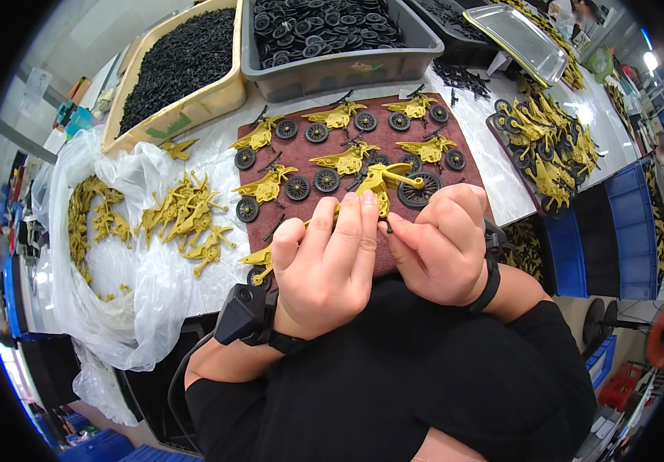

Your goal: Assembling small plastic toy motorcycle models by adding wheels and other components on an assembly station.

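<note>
A yellow toy motorcycle body (382,183) is held up over the maroon cloth mat, with a black spoked wheel (419,190) at its right end. My left hand (328,266) is closed around its left part, and the fingers hide much of it. Thumb and forefinger of my right hand (447,250) pinch at the body's lower edge; a small dark bit shows there, too covered to name. Beyond my hands, several yellow motorcycle bodies (345,159) lie in rows, with black wheels (326,179) and thin black parts (274,161) beside them.
A cream bin (128,123) of small black parts and a grey bin (339,73) of black wheels stand at the back. Loose yellow bodies (182,208) and a clear plastic bag (147,323) lie left. Piled toy motorcycles (540,146) sit right, near a clear lid (516,38).
</note>
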`<state>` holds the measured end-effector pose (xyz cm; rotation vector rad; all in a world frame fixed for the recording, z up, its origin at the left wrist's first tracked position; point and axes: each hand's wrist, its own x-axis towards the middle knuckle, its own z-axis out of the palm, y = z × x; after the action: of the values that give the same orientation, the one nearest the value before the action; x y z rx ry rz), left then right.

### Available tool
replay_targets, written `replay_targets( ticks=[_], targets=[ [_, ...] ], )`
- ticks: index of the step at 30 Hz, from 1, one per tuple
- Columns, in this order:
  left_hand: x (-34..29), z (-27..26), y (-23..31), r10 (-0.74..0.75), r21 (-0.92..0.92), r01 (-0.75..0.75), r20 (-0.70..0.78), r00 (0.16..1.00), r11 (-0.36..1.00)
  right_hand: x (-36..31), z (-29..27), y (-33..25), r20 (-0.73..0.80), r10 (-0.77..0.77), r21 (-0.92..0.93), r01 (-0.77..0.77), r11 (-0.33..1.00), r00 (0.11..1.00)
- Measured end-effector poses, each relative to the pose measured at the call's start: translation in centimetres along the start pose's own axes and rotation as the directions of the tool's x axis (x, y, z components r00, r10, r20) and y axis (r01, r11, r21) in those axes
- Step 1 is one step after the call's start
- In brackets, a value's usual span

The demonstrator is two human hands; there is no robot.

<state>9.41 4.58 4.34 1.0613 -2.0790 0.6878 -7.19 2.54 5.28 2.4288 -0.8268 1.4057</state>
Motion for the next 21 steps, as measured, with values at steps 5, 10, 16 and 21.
replay_targets(
  ticks=[5, 10, 16, 21],
  targets=[
    [-0.4, 0.1, -0.4, 0.033, -0.042, -0.032, 0.026, 0.999, 0.999, -0.3, 0.2, 0.6, 0.03, -0.139, -0.019, 0.14, 0.99, 0.99],
    [-0.5, 0.2, -1.3, 0.058, -0.068, -0.061, -0.045, 0.997, 0.996, -0.5, -0.7, 0.8, 0.073, -0.165, -0.074, 0.17, 0.983, 0.984],
    [0.0, 2.6, -1.6, -0.231, -0.458, 0.185, -0.045, 0.972, 0.869, 2.2, -0.5, 2.6, 0.1, -0.024, 0.048, 0.02, 0.999, 0.995],
    [-0.3, 3.6, -1.6, -0.421, -0.567, 0.377, 0.058, 0.905, 0.733, 3.3, -3.5, 4.5, 0.106, 0.315, 0.388, -0.331, 0.86, 0.943]
  ],
)
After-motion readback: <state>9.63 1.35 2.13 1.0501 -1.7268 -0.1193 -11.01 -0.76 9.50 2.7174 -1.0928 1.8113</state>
